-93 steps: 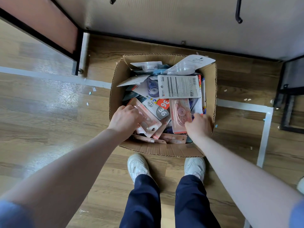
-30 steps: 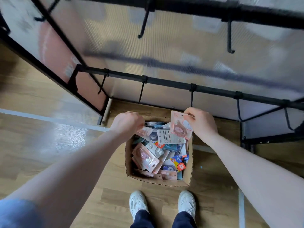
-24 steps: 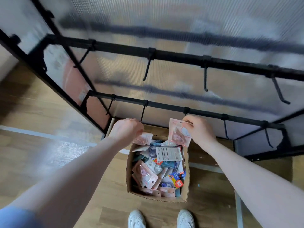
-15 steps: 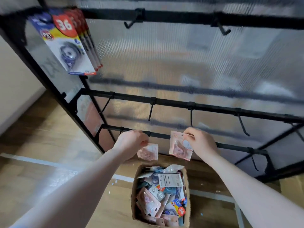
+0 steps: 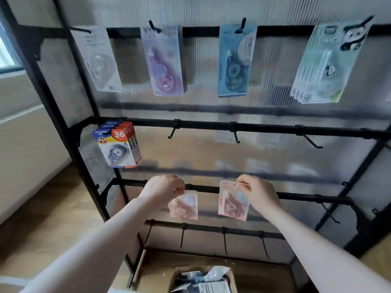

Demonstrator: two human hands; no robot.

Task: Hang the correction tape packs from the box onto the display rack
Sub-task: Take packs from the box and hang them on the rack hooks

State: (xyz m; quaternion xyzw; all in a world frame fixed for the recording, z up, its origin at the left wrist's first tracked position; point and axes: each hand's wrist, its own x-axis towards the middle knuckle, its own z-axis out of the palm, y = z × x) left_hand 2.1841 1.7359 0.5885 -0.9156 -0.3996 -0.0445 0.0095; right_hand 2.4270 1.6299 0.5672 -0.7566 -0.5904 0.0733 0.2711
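Left hand [image 5: 164,192]: fingers curled, pinching the top edge of a pink correction tape pack [image 5: 184,205]; the pack hangs below the fingers, in front of the third crossbar [image 5: 296,196] of the black display rack [image 5: 63,123]. Right hand [image 5: 257,194]: thumb and fingers pinching the upper right part of a second pink pack [image 5: 231,203], held upright at the same height; the two packs are near each other but apart. Middle crossbar: a stack of packs marked "36" [image 5: 117,144] on the left hook; the hooks [image 5: 234,134] to its right are bare. Top crossbar: a white pack [image 5: 99,60], a purple pack [image 5: 163,60], a blue pack [image 5: 234,60] and a stack of pale green packs [image 5: 323,64], each on its own hook. Cardboard box [image 5: 203,281]: on the wooden floor [image 5: 42,218] at the rack's foot, holding further packs.
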